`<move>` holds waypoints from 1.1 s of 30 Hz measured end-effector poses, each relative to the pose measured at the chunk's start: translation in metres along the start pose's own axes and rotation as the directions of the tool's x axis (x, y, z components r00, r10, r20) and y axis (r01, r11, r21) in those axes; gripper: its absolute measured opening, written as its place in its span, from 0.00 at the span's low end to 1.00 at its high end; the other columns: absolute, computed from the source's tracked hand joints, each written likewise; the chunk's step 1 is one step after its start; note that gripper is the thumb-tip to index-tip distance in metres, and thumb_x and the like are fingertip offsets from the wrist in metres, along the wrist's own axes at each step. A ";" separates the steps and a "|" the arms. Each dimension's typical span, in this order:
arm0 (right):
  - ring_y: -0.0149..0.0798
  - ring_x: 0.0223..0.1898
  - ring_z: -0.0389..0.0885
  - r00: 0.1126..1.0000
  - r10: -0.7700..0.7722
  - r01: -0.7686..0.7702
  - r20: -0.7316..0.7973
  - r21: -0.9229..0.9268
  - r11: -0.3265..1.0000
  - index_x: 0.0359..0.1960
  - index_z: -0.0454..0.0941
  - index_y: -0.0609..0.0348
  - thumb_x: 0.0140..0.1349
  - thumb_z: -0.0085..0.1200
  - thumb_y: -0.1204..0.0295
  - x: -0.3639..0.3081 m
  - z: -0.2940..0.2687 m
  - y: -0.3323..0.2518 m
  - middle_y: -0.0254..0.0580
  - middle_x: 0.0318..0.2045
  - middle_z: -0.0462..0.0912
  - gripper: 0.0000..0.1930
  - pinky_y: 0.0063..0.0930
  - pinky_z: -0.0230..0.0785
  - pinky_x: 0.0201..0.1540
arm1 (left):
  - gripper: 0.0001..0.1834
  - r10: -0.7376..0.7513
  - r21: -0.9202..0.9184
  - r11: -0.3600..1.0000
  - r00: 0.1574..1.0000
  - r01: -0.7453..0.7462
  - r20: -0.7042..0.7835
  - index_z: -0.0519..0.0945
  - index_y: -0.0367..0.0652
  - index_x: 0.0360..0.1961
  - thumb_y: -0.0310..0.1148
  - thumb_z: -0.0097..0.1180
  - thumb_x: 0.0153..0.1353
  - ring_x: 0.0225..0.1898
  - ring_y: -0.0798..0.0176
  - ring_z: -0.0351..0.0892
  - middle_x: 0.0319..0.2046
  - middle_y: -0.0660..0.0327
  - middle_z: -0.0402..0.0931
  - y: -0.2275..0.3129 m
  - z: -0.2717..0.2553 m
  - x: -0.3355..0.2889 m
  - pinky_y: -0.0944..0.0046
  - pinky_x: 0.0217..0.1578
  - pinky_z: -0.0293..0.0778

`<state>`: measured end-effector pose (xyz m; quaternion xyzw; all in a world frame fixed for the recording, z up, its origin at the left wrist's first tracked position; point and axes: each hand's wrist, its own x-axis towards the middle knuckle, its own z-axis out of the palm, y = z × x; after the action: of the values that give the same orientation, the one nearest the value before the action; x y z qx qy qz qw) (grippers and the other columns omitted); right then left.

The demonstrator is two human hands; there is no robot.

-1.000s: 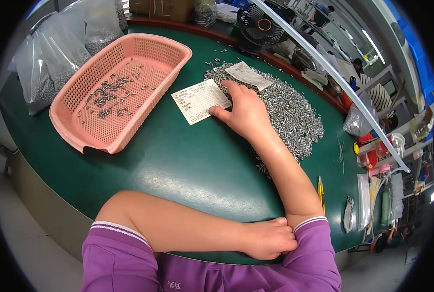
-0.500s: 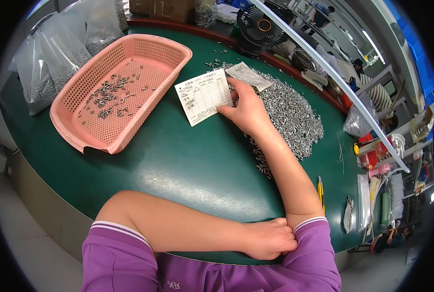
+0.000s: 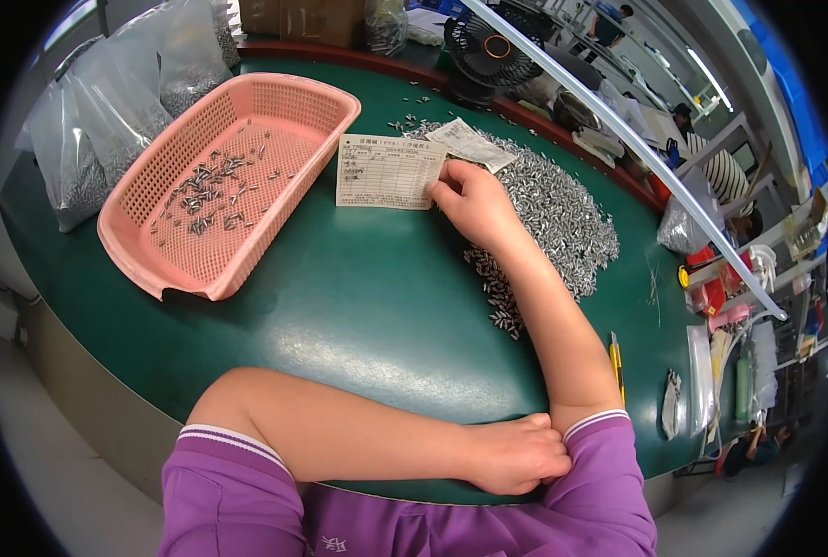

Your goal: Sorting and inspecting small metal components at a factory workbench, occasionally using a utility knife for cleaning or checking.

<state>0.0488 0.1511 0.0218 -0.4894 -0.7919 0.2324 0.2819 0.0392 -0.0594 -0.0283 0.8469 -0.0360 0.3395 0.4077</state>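
Observation:
A white printed card (image 3: 386, 176) with a table and handwriting is pinched at its right edge between the thumb and fingers of my right hand (image 3: 474, 204). It is held face up above the green table, between the pink basket and the metal parts. Right beside that hand spreads a heap of small silvery metal parts (image 3: 562, 218), with a second paper slip (image 3: 469, 144) lying on its far left side. My left forearm crosses in front of my body. My left hand (image 3: 521, 455) is closed against the inside of my right elbow by the purple sleeve; its fingertips are hidden.
A pink plastic basket (image 3: 247, 265) with some metal parts stands at the left. Bags of parts (image 3: 79, 162) sit behind it. A black fan (image 3: 493, 51) is at the back. A yellow cutter (image 3: 615, 362) and a plastic sleeve (image 3: 700, 371) lie at the right.
The card has turned from a tilt to nearly level, and my right hand has shifted slightly with it. My left hand stays at the right elbow.

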 end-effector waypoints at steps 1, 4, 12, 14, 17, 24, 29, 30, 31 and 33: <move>0.52 0.37 0.79 1.000 0.009 -0.009 0.003 -0.021 1.000 0.33 0.78 0.64 0.57 0.54 0.66 0.000 -0.001 0.000 0.53 0.33 0.80 0.12 0.39 0.70 0.42 | 0.04 0.000 0.001 1.000 1.000 0.000 -0.001 0.73 0.46 0.27 0.25 0.52 0.49 0.38 0.58 0.72 0.29 0.62 0.73 0.000 0.000 0.000 0.59 0.42 0.61; 0.53 0.36 0.79 1.000 0.000 -0.002 -0.024 -0.051 0.999 0.33 0.79 0.64 0.58 0.54 0.65 0.001 -0.001 0.003 0.54 0.33 0.80 0.12 0.40 0.70 0.42 | 0.04 -0.007 0.003 1.000 1.000 0.007 0.009 0.73 0.46 0.27 0.25 0.52 0.49 0.38 0.58 0.72 0.29 0.62 0.73 0.000 0.000 0.001 0.59 0.42 0.61; 0.52 0.35 0.79 0.999 0.020 -0.020 -0.032 0.010 1.000 0.33 0.78 0.63 0.60 0.53 0.64 0.001 -0.004 0.002 0.53 0.29 0.81 0.13 0.40 0.71 0.41 | 0.05 -0.021 -0.004 1.000 0.998 0.021 0.066 0.73 0.43 0.30 0.26 0.52 0.50 0.40 0.58 0.71 0.31 0.59 0.71 0.002 -0.003 0.001 0.58 0.45 0.61; 0.52 0.35 0.79 0.999 0.030 -0.029 -0.032 0.030 0.999 0.33 0.78 0.62 0.60 0.52 0.63 0.002 -0.003 0.007 0.53 0.29 0.81 0.13 0.39 0.70 0.41 | 0.05 -0.024 -0.008 1.000 0.997 0.025 0.075 0.73 0.43 0.30 0.26 0.52 0.50 0.40 0.58 0.71 0.31 0.59 0.71 -0.001 -0.002 0.000 0.58 0.46 0.61; 0.52 0.34 0.79 0.999 0.033 -0.032 -0.022 0.033 0.999 0.33 0.78 0.62 0.60 0.52 0.64 0.004 -0.002 0.005 0.53 0.30 0.81 0.13 0.39 0.70 0.41 | 0.05 -0.016 -0.008 1.000 0.998 0.016 0.058 0.73 0.43 0.30 0.26 0.52 0.50 0.40 0.57 0.71 0.31 0.59 0.71 0.000 -0.003 -0.001 0.58 0.46 0.61; 0.43 0.31 0.79 0.998 0.056 -0.057 0.009 0.138 0.989 0.35 0.77 0.63 0.61 0.51 0.64 0.005 -0.006 0.001 0.48 0.28 0.81 0.13 0.34 0.70 0.37 | 0.05 -0.010 -0.002 1.000 0.998 0.010 0.056 0.73 0.43 0.30 0.26 0.52 0.50 0.40 0.57 0.71 0.31 0.59 0.71 0.000 -0.004 0.000 0.58 0.46 0.61; 0.34 0.27 0.77 0.997 0.065 -0.070 0.027 0.243 0.968 0.37 0.77 0.63 0.62 0.51 0.66 0.006 -0.009 0.000 0.42 0.25 0.80 0.12 0.29 0.70 0.33 | 0.05 -0.036 0.002 0.999 0.991 0.037 0.131 0.73 0.43 0.30 0.26 0.53 0.50 0.41 0.57 0.71 0.32 0.58 0.71 0.003 -0.007 0.003 0.57 0.47 0.61; 0.29 0.27 0.74 0.995 0.084 -0.096 0.053 0.275 0.957 0.37 0.77 0.63 0.64 0.50 0.66 0.005 -0.012 -0.003 0.36 0.25 0.78 0.11 0.25 0.69 0.33 | 0.05 -0.029 0.018 0.999 0.992 0.027 0.126 0.73 0.44 0.30 0.26 0.53 0.50 0.41 0.57 0.71 0.32 0.59 0.71 0.002 -0.008 0.003 0.57 0.47 0.61; 0.24 0.27 0.72 0.992 0.102 -0.121 0.079 0.305 0.945 0.38 0.76 0.63 0.66 0.48 0.67 0.005 -0.015 -0.006 0.30 0.26 0.76 0.11 0.20 0.67 0.32 | 0.05 -0.020 0.034 0.999 0.992 0.016 0.124 0.73 0.44 0.30 0.26 0.53 0.50 0.41 0.58 0.71 0.32 0.60 0.72 0.002 -0.008 0.002 0.57 0.47 0.61; 0.24 0.26 0.70 0.987 0.113 -0.148 0.116 0.365 0.919 0.34 0.74 0.63 0.67 0.48 0.67 -0.003 -0.023 -0.013 0.29 0.25 0.74 0.10 0.21 0.68 0.32 | 0.05 -0.027 0.026 0.999 0.990 0.024 0.138 0.73 0.45 0.30 0.26 0.52 0.50 0.41 0.59 0.71 0.32 0.61 0.72 0.004 -0.008 0.003 0.58 0.47 0.61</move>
<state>0.0572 0.1453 0.0464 -0.4673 -0.7111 0.4192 0.3165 0.0355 -0.0556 -0.0197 0.8736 -0.0490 0.2753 0.3983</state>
